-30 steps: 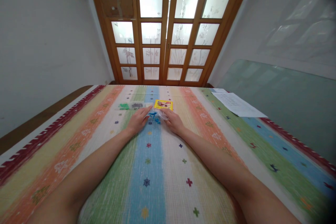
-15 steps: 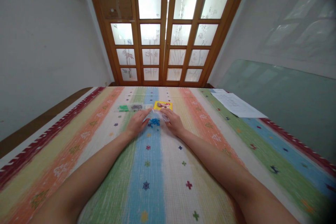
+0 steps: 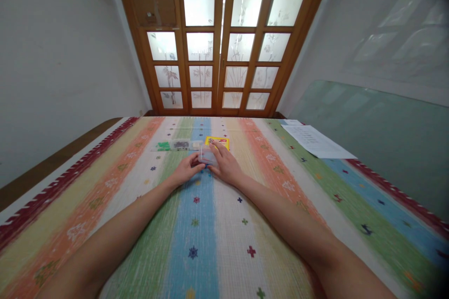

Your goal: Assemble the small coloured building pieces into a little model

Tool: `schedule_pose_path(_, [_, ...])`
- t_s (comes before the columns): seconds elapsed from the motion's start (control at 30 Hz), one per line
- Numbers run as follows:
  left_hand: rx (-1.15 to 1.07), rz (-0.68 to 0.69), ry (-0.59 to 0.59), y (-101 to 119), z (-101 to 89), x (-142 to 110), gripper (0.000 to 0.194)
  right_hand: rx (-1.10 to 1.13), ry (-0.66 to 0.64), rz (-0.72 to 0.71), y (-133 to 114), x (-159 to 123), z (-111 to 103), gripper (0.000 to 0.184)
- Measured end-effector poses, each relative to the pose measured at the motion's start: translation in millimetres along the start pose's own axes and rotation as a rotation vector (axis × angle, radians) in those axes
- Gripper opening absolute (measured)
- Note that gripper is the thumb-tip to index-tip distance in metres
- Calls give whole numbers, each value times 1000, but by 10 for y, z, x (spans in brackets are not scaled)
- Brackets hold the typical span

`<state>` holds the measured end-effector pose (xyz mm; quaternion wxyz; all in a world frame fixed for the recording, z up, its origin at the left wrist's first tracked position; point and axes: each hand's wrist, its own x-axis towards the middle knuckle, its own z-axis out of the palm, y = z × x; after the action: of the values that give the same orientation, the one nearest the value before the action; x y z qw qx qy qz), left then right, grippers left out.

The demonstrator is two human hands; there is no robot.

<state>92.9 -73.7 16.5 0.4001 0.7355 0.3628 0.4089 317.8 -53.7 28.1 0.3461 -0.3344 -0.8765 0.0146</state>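
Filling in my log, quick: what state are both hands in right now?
Left hand: partly curled at the clear box; whether it grips anything cannot be told.
Right hand: holding the clear box.

over the cloth [image 3: 206, 231] a hand could pass between the two forearms [image 3: 129, 222]; ahead, the left hand [image 3: 186, 169], right hand [image 3: 227, 164] and clear box [image 3: 206, 155] block the way to the yellow card [image 3: 225, 142].

Over there a see-through plastic box [image 3: 206, 154], its tilt unclear, has small blue pieces [image 3: 206, 167], partly hidden, at its near edge.
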Motion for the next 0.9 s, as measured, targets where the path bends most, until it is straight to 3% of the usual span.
schedule_pose_path(0.1, [108, 34, -33, 87, 27, -32, 47, -38, 68, 65, 66, 13, -36, 65])
schedule_pose_path(0.2, [356, 103, 2, 109, 14, -63, 43, -39, 140, 233, 268, 24, -130, 47])
schedule_pose_path(0.3, [530, 124, -3, 30, 0, -48, 49, -55, 218, 382, 586, 4, -280, 43])
schedule_pose_path(0.4, [631, 76, -44, -66, 32, 6, 70, -126, 275, 513, 903, -68, -428, 43])
schedule_pose_path(0.5, [706, 66, -106, -105, 97, 81, 78, -213, 185, 640, 1114, -164, -494, 42])
schedule_pose_path(0.67, [744, 141, -124, -100, 141, 229, 45, -269, -36, 542, 1229, -279, -437, 38])
schedule_pose_path(0.9, [664, 192, -108, -78, 96, 276, 22, -170, -137, 350, 1253, -359, -516, 44])
